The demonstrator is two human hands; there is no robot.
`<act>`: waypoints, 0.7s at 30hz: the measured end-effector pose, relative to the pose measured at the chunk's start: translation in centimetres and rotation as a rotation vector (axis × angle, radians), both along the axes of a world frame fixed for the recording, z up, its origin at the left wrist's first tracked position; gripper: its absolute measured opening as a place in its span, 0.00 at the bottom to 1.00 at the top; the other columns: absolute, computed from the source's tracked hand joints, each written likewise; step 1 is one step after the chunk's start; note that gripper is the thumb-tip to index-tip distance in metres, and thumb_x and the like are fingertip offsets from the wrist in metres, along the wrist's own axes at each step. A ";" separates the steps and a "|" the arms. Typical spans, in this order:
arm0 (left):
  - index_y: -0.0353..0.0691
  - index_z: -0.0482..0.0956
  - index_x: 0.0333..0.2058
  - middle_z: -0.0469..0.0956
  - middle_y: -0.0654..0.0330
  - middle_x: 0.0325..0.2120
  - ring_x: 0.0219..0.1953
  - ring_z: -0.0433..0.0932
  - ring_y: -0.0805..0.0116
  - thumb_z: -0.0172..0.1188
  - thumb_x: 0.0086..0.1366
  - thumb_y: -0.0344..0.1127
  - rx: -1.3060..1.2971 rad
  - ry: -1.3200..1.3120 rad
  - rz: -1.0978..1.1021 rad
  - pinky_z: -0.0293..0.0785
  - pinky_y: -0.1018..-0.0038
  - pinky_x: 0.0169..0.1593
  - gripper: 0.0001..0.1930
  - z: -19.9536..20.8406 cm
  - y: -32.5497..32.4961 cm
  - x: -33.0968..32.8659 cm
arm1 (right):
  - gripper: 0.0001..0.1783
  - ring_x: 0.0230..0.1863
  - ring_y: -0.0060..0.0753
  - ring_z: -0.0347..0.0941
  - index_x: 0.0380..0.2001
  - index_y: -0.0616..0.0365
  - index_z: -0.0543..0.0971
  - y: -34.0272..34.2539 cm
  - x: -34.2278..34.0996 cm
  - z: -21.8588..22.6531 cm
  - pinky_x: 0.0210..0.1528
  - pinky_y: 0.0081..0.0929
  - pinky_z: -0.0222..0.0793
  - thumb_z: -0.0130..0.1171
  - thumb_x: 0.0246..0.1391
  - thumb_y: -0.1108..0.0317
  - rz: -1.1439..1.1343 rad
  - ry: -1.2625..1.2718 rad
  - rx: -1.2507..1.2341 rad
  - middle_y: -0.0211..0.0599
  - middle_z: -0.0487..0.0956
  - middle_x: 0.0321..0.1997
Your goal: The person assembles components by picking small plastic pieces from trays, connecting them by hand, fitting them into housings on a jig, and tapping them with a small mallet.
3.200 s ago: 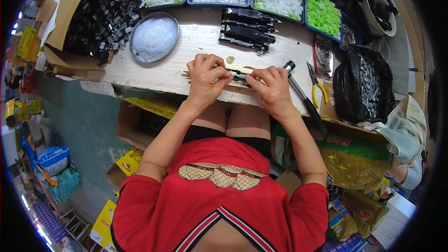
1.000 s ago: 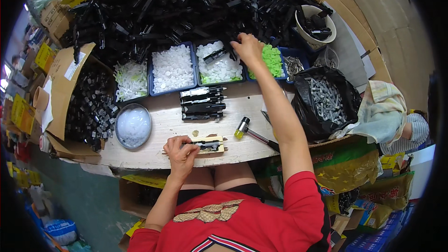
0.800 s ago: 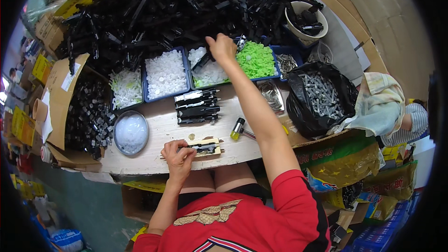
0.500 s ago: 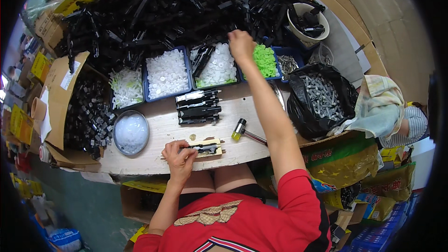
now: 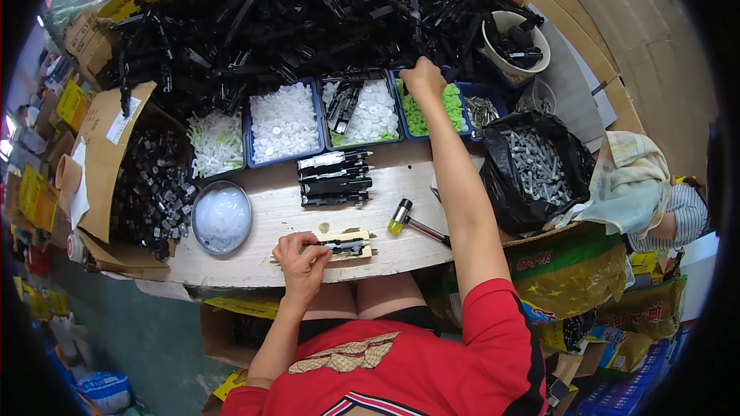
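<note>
My left hand (image 5: 301, 263) is at the table's near edge, thumb and fingers closed on one end of a slim black plastic part (image 5: 347, 247). That part lies in a cream block-like holder (image 5: 356, 236). My right hand (image 5: 423, 80) reaches far forward over the back of a blue tray of green plastic pieces (image 5: 436, 114). Its fingers curl downward, and their tips and anything in them are hidden. Behind the holder several black assemblies (image 5: 335, 186) lie in a row, the farthest with a white top. A small hammer (image 5: 408, 219) with a yellow end rests to the right.
A large heap of black parts (image 5: 270, 27) fills the back. White pieces (image 5: 284, 125) fill trays left of the green one. A round metal dish (image 5: 221, 217) stands at left, beside a carton of small black parts (image 5: 150, 189). At right, a black bag (image 5: 532, 160) holds grey pieces.
My right hand has moved from the black heap's edge, near the white-disc tray, rightward and down to the green tray. My left hand keeps its hold at the holder. The view has shifted slightly.
</note>
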State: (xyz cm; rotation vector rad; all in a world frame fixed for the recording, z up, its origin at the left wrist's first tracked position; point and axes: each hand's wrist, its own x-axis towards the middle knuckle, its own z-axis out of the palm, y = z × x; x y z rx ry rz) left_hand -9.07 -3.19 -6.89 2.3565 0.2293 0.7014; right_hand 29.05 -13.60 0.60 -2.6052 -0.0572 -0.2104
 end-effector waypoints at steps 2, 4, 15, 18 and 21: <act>0.46 0.78 0.22 0.71 0.66 0.30 0.40 0.65 0.65 0.64 0.45 0.33 0.005 0.000 0.002 0.52 0.69 0.44 0.04 0.0 0.0 0.0 | 0.19 0.38 0.44 0.75 0.35 0.58 0.77 -1.5 1.6 -0.6 0.43 0.38 0.67 0.58 0.38 0.59 0.051 0.014 0.236 0.45 0.79 0.33; 0.46 0.78 0.22 0.71 0.66 0.30 0.40 0.65 0.65 0.64 0.45 0.33 0.001 0.000 -0.004 0.52 0.68 0.44 0.04 0.0 0.0 0.1 | 0.15 0.35 0.30 0.75 0.35 0.56 0.77 -3.0 1.8 -0.4 0.40 0.37 0.64 0.53 0.43 0.63 0.233 0.238 0.742 0.34 0.80 0.29; 0.46 0.78 0.22 0.71 0.66 0.30 0.40 0.65 0.65 0.64 0.45 0.32 -0.007 -0.022 0.006 0.52 0.68 0.44 0.04 -0.1 0.1 -0.3 | 0.14 0.34 0.27 0.75 0.43 0.59 0.72 -7.2 -2.7 1.4 0.32 0.29 0.72 0.44 0.57 0.64 0.603 0.639 1.294 0.39 0.78 0.39; 0.46 0.78 0.22 0.71 0.67 0.30 0.40 0.65 0.65 0.64 0.45 0.32 -0.008 -0.023 -0.009 0.52 0.68 0.44 0.04 -0.2 -0.1 -0.2 | 0.14 0.33 0.27 0.75 0.43 0.58 0.71 -8.4 -4.3 1.4 0.31 0.29 0.72 0.45 0.58 0.63 0.572 0.615 1.261 0.39 0.78 0.39; 0.46 0.77 0.21 0.72 0.66 0.30 0.39 0.66 0.65 0.64 0.44 0.33 0.020 -0.021 -0.004 0.53 0.68 0.44 0.05 -0.2 -0.1 -0.1 | 0.14 0.26 0.24 0.73 0.41 0.61 0.71 -10.0 -8.7 2.3 0.26 0.25 0.70 0.48 0.57 0.62 0.632 0.673 1.259 0.39 0.77 0.36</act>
